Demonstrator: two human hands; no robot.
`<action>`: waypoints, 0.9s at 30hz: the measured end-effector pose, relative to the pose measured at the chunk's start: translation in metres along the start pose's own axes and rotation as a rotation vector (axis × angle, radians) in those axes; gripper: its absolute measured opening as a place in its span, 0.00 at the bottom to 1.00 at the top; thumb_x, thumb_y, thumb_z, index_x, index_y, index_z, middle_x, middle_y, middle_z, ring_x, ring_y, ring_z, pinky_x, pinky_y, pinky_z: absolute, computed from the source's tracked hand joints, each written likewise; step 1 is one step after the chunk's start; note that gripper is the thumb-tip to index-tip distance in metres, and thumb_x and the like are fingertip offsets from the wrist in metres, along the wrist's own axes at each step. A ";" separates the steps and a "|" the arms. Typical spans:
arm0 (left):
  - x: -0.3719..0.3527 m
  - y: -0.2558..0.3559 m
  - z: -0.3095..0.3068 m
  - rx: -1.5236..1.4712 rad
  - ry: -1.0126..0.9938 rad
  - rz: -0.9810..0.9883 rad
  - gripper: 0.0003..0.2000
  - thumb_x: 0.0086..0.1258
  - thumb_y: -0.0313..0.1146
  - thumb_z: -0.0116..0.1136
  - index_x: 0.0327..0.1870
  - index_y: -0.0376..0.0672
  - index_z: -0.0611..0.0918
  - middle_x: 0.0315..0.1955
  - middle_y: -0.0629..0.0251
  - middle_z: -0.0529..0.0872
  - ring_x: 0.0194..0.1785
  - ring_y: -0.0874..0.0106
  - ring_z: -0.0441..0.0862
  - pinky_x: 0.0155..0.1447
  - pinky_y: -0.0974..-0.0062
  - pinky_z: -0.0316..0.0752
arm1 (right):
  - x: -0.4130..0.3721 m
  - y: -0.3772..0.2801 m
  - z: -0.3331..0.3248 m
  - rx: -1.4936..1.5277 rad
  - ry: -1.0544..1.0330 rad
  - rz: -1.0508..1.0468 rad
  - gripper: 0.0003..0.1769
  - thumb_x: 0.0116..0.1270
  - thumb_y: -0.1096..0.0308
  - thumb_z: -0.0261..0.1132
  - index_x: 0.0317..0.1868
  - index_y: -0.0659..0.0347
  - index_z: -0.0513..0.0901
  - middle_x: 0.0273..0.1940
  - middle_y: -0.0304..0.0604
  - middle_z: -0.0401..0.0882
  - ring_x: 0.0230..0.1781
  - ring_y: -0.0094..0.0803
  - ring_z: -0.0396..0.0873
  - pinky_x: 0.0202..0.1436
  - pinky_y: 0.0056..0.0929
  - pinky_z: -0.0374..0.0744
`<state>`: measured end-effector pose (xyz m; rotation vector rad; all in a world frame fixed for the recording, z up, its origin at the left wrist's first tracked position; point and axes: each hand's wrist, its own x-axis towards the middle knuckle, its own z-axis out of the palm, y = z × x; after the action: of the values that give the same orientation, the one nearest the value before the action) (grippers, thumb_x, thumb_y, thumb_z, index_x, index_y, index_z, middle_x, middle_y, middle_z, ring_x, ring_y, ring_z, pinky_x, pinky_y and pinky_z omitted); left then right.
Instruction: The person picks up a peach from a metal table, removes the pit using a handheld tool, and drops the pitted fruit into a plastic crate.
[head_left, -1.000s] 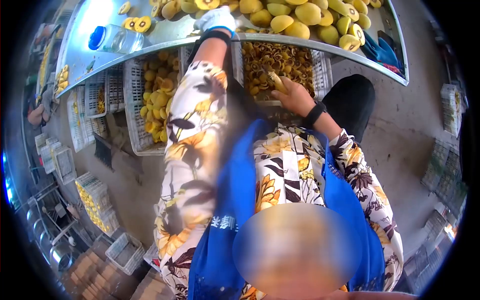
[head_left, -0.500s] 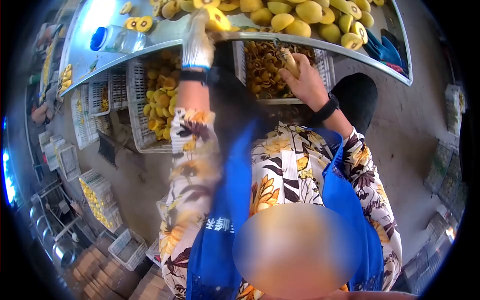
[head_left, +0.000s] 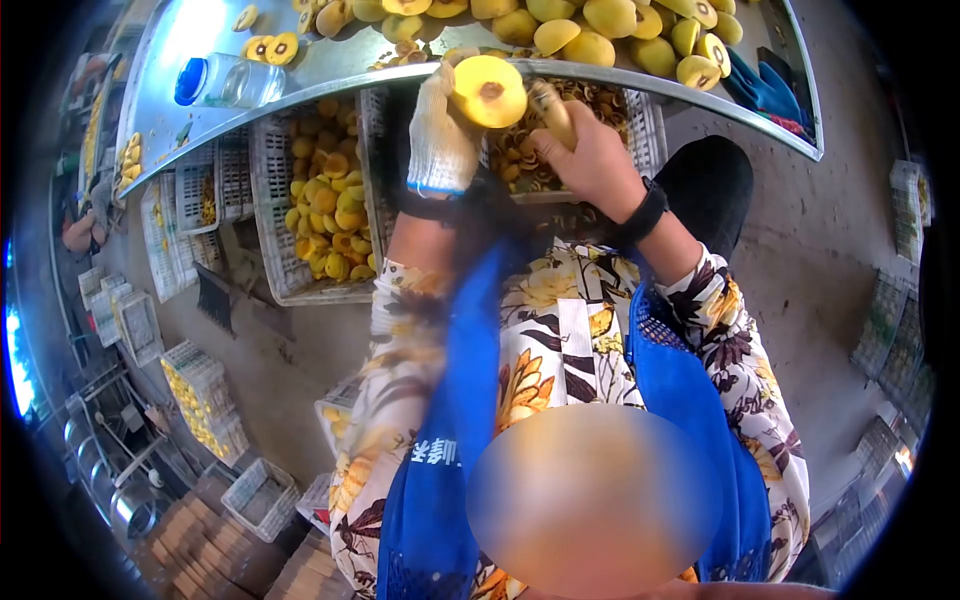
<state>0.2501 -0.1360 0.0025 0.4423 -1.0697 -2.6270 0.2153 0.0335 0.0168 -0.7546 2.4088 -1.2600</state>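
Note:
My left hand (head_left: pixel 440 140), in a white knit glove, is closed on a halved yellow peach (head_left: pixel 489 91), its cut face and brown centre turned up. Bare, my right hand (head_left: pixel 598 155) grips a small tool with a pale wooden handle (head_left: pixel 553 112). The tool's head is close to the peach half's right side, and whether it touches cannot be made out. Both hands are at the near edge of a metal table (head_left: pixel 330 88), where many peach halves (head_left: pixel 610 18) are heaped. Beneath the hands, a crate holds brownish peach scraps (head_left: pixel 515 165).
A white crate (head_left: pixel 268 215) of yellow peach halves stands below the table at left. On the tabletop lie a clear jar with a blue lid (head_left: pixel 235 82) and a blue glove (head_left: pixel 765 92). Stacked crates (head_left: pixel 195 385) stand on the floor at far left.
My left hand has come back from the heap toward my body and to the right, bringing the peach half beside the tool. My right hand has shifted slightly left, still gripping the tool.

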 end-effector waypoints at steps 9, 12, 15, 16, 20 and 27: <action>-0.032 -0.015 0.033 0.004 0.099 -0.121 0.29 0.72 0.57 0.38 0.57 0.38 0.70 0.50 0.58 0.77 0.52 0.64 0.76 0.58 0.64 0.71 | 0.010 0.017 0.014 0.309 0.095 -0.021 0.23 0.66 0.58 0.60 0.55 0.64 0.68 0.27 0.47 0.78 0.17 0.35 0.75 0.22 0.29 0.72; -0.030 -0.014 0.027 0.129 0.278 -0.151 0.25 0.73 0.53 0.41 0.56 0.39 0.71 0.49 0.60 0.77 0.50 0.67 0.78 0.55 0.64 0.74 | 0.006 0.004 0.011 -0.021 0.096 -0.089 0.23 0.64 0.58 0.62 0.54 0.63 0.68 0.29 0.56 0.79 0.27 0.52 0.78 0.31 0.40 0.75; -0.030 -0.026 0.012 0.512 0.164 0.298 0.21 0.74 0.46 0.45 0.56 0.37 0.71 0.48 0.60 0.78 0.49 0.70 0.78 0.53 0.72 0.75 | -0.005 -0.003 0.009 -0.107 -0.008 0.021 0.19 0.63 0.61 0.61 0.49 0.63 0.69 0.29 0.62 0.78 0.33 0.59 0.76 0.36 0.47 0.74; -0.027 -0.031 0.007 0.660 0.165 0.434 0.20 0.74 0.45 0.45 0.55 0.36 0.71 0.47 0.60 0.79 0.49 0.71 0.78 0.54 0.74 0.74 | -0.008 -0.005 0.008 -0.113 -0.021 -0.012 0.18 0.63 0.62 0.60 0.48 0.63 0.68 0.29 0.62 0.77 0.33 0.59 0.76 0.35 0.48 0.74; -0.020 -0.041 0.004 0.816 0.247 0.641 0.19 0.73 0.42 0.48 0.55 0.35 0.72 0.47 0.60 0.79 0.48 0.73 0.77 0.55 0.78 0.73 | -0.016 -0.011 0.008 -0.097 -0.054 -0.049 0.14 0.63 0.65 0.59 0.42 0.65 0.66 0.26 0.62 0.76 0.31 0.60 0.75 0.33 0.51 0.72; -0.020 -0.038 0.017 0.356 0.297 0.379 0.18 0.72 0.42 0.50 0.50 0.34 0.76 0.44 0.59 0.81 0.45 0.75 0.78 0.51 0.80 0.72 | -0.020 -0.009 0.017 -0.063 -0.106 0.029 0.14 0.62 0.67 0.59 0.39 0.66 0.64 0.25 0.63 0.75 0.31 0.61 0.74 0.35 0.51 0.72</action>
<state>0.2565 -0.0918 -0.0093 0.6115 -1.3642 -1.9766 0.2427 0.0297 0.0150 -0.7808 2.3744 -1.1091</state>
